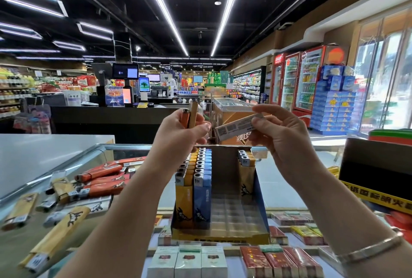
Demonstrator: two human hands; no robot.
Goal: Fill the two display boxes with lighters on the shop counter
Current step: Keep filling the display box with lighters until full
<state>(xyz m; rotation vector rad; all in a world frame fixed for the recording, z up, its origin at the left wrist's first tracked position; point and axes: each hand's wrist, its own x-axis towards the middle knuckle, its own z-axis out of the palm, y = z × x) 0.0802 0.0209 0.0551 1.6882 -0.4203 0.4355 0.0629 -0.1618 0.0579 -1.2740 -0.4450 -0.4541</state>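
A cardboard display box (pixel 260 202) stands on the glass counter in front of me. Yellow and blue lighters (pixel 201 179) fill its left rows, and a few yellow ones (pixel 246 173) stand at its back right. My left hand (pixel 178 135) is raised above the box and grips an orange and a yellow lighter (pixel 189 117) upright. My right hand (pixel 283 130) pinches a white labelled lighter (pixel 236 127) held sideways beside them. A second dark display box (pixel 376 166) with a yellow band sits at the right edge.
Loose orange and yellow lighters (pixel 98 179) lie scattered on the glass counter (pixel 26 191) to the left. Cigarette packs (pixel 187 262) show under the glass near me. A dark checkout counter (pixel 107 117) and drink fridges (pixel 298 81) stand farther back.
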